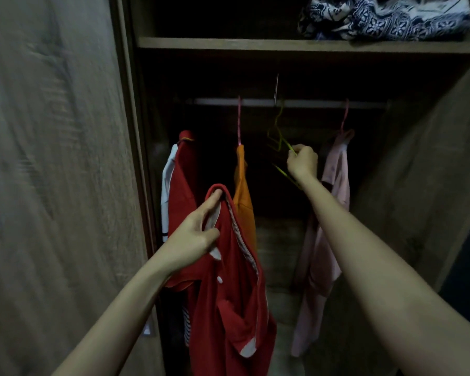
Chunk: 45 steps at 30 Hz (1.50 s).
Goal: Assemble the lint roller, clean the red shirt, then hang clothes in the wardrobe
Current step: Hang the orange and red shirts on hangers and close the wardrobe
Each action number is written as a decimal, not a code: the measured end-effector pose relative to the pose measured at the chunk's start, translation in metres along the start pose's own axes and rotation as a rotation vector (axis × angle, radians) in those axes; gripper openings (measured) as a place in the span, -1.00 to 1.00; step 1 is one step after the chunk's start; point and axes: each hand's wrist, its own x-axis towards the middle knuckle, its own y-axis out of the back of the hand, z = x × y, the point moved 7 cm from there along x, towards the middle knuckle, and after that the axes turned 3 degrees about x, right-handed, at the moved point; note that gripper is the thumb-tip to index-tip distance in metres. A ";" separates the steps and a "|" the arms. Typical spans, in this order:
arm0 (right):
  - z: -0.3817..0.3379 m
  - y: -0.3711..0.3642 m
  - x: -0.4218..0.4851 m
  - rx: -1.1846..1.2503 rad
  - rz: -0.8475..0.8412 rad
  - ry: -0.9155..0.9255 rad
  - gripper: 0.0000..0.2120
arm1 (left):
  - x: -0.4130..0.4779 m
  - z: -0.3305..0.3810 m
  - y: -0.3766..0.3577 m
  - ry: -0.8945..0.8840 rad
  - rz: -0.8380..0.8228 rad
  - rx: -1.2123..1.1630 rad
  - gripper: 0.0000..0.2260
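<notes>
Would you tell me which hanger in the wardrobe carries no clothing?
The yellow-green hanger, gripped by the right hand; the pink hangers hold an orange top and a pink top.

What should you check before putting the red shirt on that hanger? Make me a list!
1. The left hand holds the red shirt at its collar: ok.
2. The right hand grips the green hanger: ok.
3. Hanger lifted off the rod: not ok, its hook sits at the rod.
4. Only one hanger grabbed: cannot tell, too dark.
5. Gap on the rod between the orange top and the pink top: ok.
</notes>
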 end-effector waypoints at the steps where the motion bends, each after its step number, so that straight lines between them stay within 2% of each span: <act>1: -0.001 0.002 -0.002 0.003 0.017 0.005 -0.75 | 0.001 0.000 0.000 0.003 0.000 0.001 -0.34; 7: -0.006 0.023 -0.027 0.067 0.084 0.106 -0.75 | 0.004 -0.004 -0.002 0.026 -0.010 0.008 -0.34; 12: 0.046 0.046 -0.137 0.297 0.201 0.115 -0.80 | 0.008 -0.010 -0.002 0.024 -0.004 0.019 -0.35; 16: 0.092 0.028 -0.159 0.322 -0.080 -0.127 -0.76 | 0.009 -0.017 -0.006 0.033 -0.034 0.034 -0.35; 19: 0.093 0.048 -0.156 0.189 -0.154 -0.022 -0.88 | 0.011 -0.022 -0.007 0.026 -0.063 0.059 -0.34; 22: 0.073 0.089 -0.174 0.175 -0.302 0.072 -0.74 | 0.019 -0.030 -0.002 0.040 -0.046 0.097 -0.34; 26: 0.069 0.137 -0.198 0.172 -0.487 0.062 -0.77 | 0.034 -0.048 0.006 0.048 -0.055 0.204 -0.31; 31: 0.072 0.143 -0.228 0.069 -0.658 0.059 -0.69 | 0.044 -0.052 -0.001 0.030 -0.072 0.310 -0.32; 35: 0.076 0.129 -0.238 -0.008 -0.626 0.118 -0.60 | 0.044 -0.049 -0.013 -0.020 -0.110 0.395 -0.31; 39: 0.067 0.106 -0.250 -0.065 -0.559 0.157 -0.68 | 0.030 -0.031 -0.039 -0.130 -0.128 0.512 -0.31; 45: 0.066 0.091 -0.259 0.064 -0.384 0.084 -0.68 | -0.006 0.002 -0.077 -0.355 -0.134 0.535 -0.28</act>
